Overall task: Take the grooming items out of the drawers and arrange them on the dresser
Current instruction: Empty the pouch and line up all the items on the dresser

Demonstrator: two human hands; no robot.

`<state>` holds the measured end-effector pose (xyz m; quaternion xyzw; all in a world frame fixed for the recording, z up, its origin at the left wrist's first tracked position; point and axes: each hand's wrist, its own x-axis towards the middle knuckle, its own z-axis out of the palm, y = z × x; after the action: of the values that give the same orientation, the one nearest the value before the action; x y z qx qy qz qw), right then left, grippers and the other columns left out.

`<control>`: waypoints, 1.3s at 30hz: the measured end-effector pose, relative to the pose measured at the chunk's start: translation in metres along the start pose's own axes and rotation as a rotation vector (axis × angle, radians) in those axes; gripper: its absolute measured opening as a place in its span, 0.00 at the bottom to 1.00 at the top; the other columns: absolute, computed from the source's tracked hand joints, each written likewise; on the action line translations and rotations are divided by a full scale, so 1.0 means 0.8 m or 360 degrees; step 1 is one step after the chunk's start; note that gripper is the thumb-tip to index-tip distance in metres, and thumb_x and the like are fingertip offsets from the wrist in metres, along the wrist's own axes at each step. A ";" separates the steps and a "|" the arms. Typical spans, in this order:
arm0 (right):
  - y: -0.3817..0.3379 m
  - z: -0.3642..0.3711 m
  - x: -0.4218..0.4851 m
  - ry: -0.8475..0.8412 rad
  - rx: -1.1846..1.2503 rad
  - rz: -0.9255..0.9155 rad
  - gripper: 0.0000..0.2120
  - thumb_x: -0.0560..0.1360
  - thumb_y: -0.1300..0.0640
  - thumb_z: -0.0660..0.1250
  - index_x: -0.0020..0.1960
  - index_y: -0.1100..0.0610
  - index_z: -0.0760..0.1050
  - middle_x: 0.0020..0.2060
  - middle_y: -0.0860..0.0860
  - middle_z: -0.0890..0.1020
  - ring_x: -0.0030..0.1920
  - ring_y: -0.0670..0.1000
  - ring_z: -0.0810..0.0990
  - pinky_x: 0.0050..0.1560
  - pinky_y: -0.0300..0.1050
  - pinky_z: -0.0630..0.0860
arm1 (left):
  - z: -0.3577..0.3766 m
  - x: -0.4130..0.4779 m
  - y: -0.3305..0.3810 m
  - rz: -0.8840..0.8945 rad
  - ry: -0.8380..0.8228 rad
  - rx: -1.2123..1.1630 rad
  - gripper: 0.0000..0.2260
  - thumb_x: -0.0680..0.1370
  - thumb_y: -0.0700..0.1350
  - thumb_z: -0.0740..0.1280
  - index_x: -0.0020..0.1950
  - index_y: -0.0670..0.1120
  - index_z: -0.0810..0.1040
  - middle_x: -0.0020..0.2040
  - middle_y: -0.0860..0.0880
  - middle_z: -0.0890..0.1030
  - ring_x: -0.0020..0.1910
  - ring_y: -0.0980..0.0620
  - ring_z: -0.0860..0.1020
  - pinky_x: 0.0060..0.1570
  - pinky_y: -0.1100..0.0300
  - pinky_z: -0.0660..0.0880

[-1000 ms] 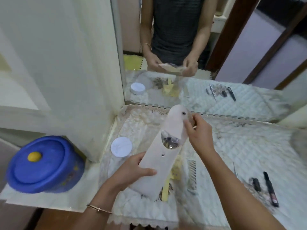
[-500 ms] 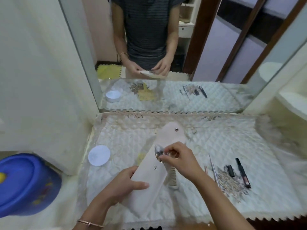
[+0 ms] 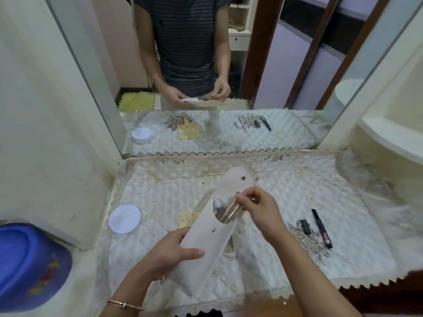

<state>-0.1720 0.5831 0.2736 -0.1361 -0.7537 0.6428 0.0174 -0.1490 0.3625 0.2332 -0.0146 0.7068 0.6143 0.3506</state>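
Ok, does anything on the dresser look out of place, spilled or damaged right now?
Nothing stands out. The left hand holds the white pouch while the right hand draws a metal tool from its opening. The round white tin, comb and black cosmetics lie flat on the quilted cover, nothing spilled.

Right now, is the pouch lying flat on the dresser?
No, the left hand holds the pouch up above the dresser while the right hand pulls metal tools from it.
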 end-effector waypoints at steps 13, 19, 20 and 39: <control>0.042 -0.081 0.069 -0.0209 -0.0833 0.0163 0.09 0.72 0.63 0.68 0.37 0.55 0.71 0.34 0.54 0.79 0.32 0.49 0.76 0.39 0.37 0.76 | -0.001 0.011 -0.007 -0.0047 0.0526 -0.0019 0.14 0.66 0.40 0.74 0.51 0.47 0.79 0.46 0.47 0.84 0.44 0.49 0.82 0.39 0.60 0.77; 0.064 -0.043 0.086 -0.0410 -0.1163 0.0108 0.12 0.74 0.62 0.65 0.58 0.60 0.75 0.53 0.57 0.79 0.55 0.55 0.78 0.53 0.40 0.70 | 0.014 0.010 -0.009 -0.0100 0.0482 -0.0158 0.13 0.65 0.40 0.74 0.49 0.46 0.80 0.44 0.48 0.86 0.44 0.50 0.83 0.44 0.57 0.78; 0.060 -0.036 0.087 -0.0337 -0.1212 0.0011 0.13 0.75 0.63 0.64 0.59 0.62 0.75 0.55 0.58 0.79 0.57 0.55 0.77 0.56 0.42 0.70 | 0.016 0.011 -0.008 -0.0103 0.0488 -0.0171 0.14 0.64 0.41 0.73 0.49 0.46 0.81 0.45 0.48 0.86 0.44 0.50 0.83 0.43 0.57 0.78; 0.042 0.012 0.010 -0.0146 -0.0654 -0.0049 0.13 0.67 0.57 0.74 0.34 0.46 0.70 0.39 0.43 0.69 0.38 0.43 0.71 0.38 0.26 0.68 | 0.048 0.011 -0.011 -0.0062 0.0399 0.0084 0.11 0.67 0.41 0.73 0.49 0.48 0.81 0.39 0.54 0.84 0.35 0.61 0.80 0.32 0.71 0.74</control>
<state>-0.1758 0.5799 0.2382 -0.0957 -0.8708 0.4809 -0.0352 -0.1336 0.3974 0.2215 -0.0956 0.7605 0.5819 0.2718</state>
